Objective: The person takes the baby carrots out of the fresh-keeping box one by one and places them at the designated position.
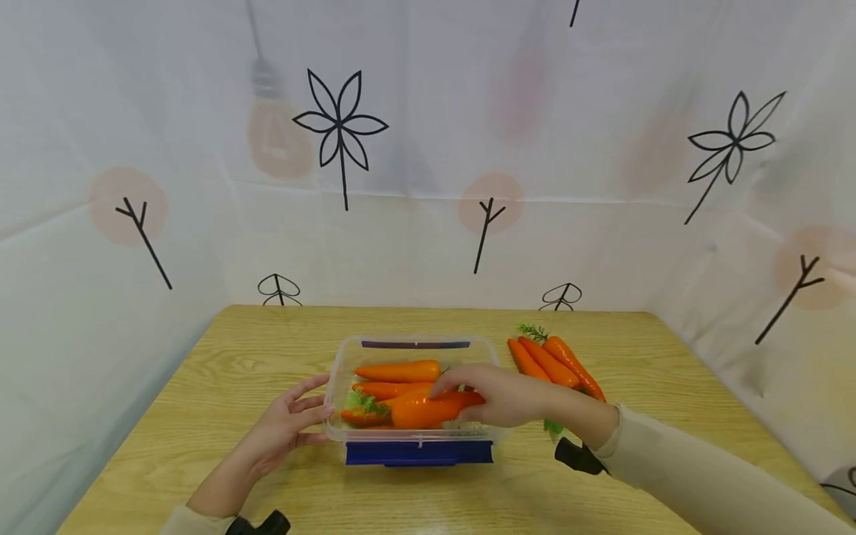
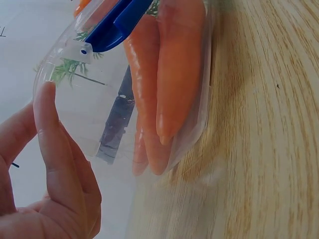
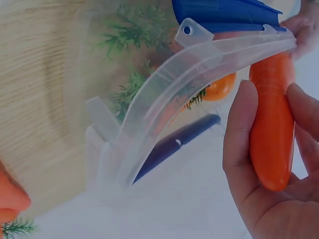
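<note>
The carrot in the person's right hand is over the mouth of the clear box, above the other carrots lying in it; whether it touches them I can't tell from here. It has a glossy, moulded look, so I'd take it for a light, fairly stiff thing, not easily bruised, though that shine may make it a bit slippery. The thick middle looks the safest place to take hold; the leafy greens look flimsy and poor for gripping. The right hand pinches it from the sides, thumb against fingers, with the rounded tip pointing back toward the palm. That forearm reaches in from the right, the hand bent over the rim. The left hand has its fingers spread and rests them lightly against the box's left side, the forearm coming up from the near edge of the table. A further bunch of carrots lies on the table, right of the box.
</note>
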Demonstrator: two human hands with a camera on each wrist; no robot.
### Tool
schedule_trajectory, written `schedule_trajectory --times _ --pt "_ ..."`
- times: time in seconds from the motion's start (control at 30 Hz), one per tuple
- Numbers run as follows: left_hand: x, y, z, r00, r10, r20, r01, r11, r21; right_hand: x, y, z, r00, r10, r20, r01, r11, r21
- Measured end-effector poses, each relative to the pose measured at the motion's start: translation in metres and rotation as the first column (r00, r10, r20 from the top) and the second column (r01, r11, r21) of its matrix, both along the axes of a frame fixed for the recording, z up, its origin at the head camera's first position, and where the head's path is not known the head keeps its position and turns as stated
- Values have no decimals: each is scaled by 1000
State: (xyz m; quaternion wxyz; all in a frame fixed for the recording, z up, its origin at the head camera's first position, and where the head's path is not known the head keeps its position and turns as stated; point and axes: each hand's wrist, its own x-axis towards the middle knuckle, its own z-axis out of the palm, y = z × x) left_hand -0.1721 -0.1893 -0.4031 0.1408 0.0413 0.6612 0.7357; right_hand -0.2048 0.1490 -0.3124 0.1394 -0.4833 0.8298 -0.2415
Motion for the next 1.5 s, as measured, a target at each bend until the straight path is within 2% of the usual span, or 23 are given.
schedule_trajectory --times 0.17,0.3,0.53,0.7,0.83,1.27,1.37,1.5 --pt "0 1 0 1000 17 4 -17 1000 -6 9 10 1 998 -57 -10 56 996 -75" --pt "0 1 1 1000 22 4 -22 1000 -12 17 18 1 993 -111 43 116 983 -143" --pt "1 1 1 1000 7 -1 -7 1000 -9 27 33 -2 965 -215 151 244 945 -217" --pt "1 0 1 1000 -3 -1 3 1000 -3 27 44 -8 943 -297 152 326 915 -237" --pt "1 0 1 1000 -8 -6 8 1000 -2 27 52 -11 935 -322 149 352 894 -276" --pt "1 1 2 1000 -4 -5 4 1000 -6 22 78 -24 894 -408 188 449 805 -389" --pt "1 1 2 1000 -4 -6 4 1000 -3 21 85 -27 875 -434 212 483 779 -400" --pt "2 1 2 1000 -7 -6 7 1000 -1 20 94 -30 845 -479 237 534 730 -427"
